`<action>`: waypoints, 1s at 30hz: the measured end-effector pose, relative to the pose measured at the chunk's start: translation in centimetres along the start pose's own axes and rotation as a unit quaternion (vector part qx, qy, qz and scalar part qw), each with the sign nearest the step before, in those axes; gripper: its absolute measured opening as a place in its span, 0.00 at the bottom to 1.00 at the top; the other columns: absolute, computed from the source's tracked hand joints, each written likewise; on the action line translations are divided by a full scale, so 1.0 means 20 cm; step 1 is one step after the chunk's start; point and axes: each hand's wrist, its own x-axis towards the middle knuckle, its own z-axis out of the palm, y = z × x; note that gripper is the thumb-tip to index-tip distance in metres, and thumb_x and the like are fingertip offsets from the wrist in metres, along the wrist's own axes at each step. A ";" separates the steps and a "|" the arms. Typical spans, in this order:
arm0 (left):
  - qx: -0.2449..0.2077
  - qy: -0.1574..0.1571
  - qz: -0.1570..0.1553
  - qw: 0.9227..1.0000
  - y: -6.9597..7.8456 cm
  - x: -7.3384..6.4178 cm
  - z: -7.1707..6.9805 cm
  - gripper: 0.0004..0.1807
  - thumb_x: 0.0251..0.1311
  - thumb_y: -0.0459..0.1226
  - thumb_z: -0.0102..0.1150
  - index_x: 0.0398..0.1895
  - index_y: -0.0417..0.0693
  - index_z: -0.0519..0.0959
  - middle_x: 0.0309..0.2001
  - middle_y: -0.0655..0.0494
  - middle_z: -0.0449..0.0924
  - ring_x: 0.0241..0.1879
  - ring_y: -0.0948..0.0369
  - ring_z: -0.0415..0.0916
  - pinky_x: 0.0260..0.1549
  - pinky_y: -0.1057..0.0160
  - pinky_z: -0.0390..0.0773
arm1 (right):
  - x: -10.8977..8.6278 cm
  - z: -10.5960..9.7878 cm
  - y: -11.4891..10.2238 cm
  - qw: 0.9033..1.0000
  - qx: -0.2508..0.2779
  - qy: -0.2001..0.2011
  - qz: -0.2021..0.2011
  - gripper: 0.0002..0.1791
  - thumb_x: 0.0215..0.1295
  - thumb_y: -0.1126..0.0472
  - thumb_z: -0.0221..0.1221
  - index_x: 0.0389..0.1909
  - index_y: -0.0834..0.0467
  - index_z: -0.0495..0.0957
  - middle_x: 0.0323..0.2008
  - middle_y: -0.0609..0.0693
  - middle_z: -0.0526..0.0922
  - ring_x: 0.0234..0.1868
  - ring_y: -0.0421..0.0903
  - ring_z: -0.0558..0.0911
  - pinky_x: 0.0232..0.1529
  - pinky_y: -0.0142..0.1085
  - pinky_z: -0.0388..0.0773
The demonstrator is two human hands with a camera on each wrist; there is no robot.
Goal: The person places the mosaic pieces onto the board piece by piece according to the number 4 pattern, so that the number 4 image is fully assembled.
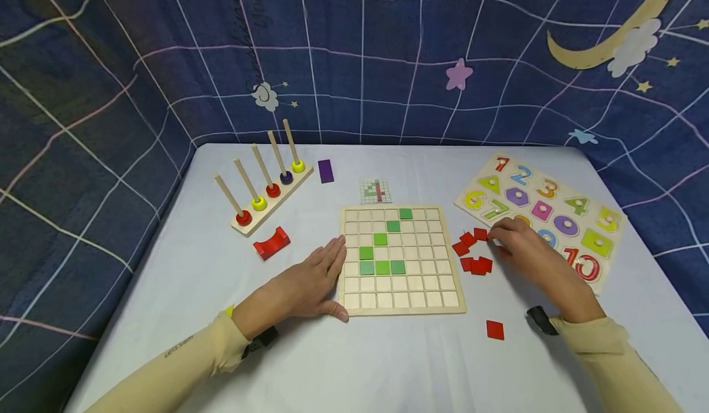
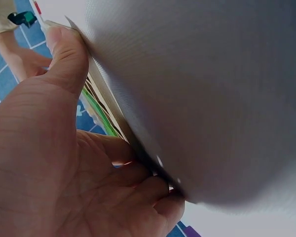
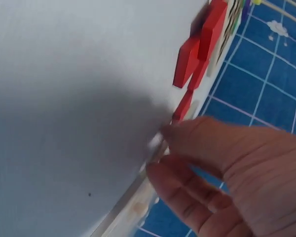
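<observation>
A wooden grid board (image 1: 407, 310) lies at the middle of the table, with several green tiles (image 1: 380, 239) in its cells. My left hand (image 1: 310, 280) rests against the board's left edge, fingers fairly straight and thumb by the near corner. Right of the board lies a loose group of red tiles (image 1: 465, 263). At the farthest of these, my right hand (image 1: 523, 250) hovers low, its fingertips beside the tile. In the right wrist view, a gap shows between thumb and forefinger, with no tile between them. One red tile (image 1: 495, 330) lies apart, nearer me.
A number-and-shape puzzle board (image 1: 606, 216) lies partly under my right hand. Back left stands a peg stand (image 1: 260, 214) with coloured rings, near a red curved block (image 1: 272, 243) and a purple piece (image 1: 325, 171). A small pattern card (image 1: 368, 191) lies behind the grid board.
</observation>
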 end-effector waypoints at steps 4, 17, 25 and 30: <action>-0.009 0.001 -0.004 1.000 -0.01 0.00 0.00 0.68 0.59 0.70 0.64 0.85 0.29 0.49 0.87 0.34 0.44 0.88 0.42 0.44 0.85 0.47 0.56 | 0.02 0.00 0.01 0.999 0.009 0.018 -0.025 0.12 0.56 0.76 0.75 0.42 0.67 0.89 0.49 0.66 0.87 0.52 0.64 0.85 0.54 0.59 0.87; 0.002 0.017 0.003 1.000 0.00 -0.01 0.01 0.68 0.59 0.69 0.65 0.84 0.29 0.50 0.87 0.34 0.46 0.87 0.42 0.47 0.84 0.47 0.58 | 0.02 0.02 -0.01 0.998 0.061 0.012 0.001 0.08 0.60 0.69 0.76 0.37 0.59 0.86 0.43 0.57 0.88 0.40 0.49 0.86 0.44 0.48 0.91; -0.005 0.011 -0.002 1.000 0.01 -0.01 0.01 0.68 0.59 0.69 0.66 0.84 0.29 0.50 0.87 0.34 0.45 0.87 0.42 0.46 0.85 0.47 0.58 | 0.07 0.04 -0.03 0.998 0.061 0.011 0.013 0.05 0.63 0.69 0.73 0.37 0.61 0.86 0.40 0.56 0.85 0.39 0.49 0.82 0.44 0.48 0.89; 0.000 0.009 0.000 1.000 0.01 0.00 0.01 0.68 0.59 0.69 0.65 0.84 0.29 0.50 0.87 0.34 0.45 0.88 0.42 0.46 0.85 0.47 0.57 | 0.08 0.02 -0.03 0.997 0.071 0.006 0.027 0.05 0.62 0.72 0.69 0.38 0.61 0.87 0.41 0.57 0.84 0.40 0.50 0.82 0.45 0.49 0.89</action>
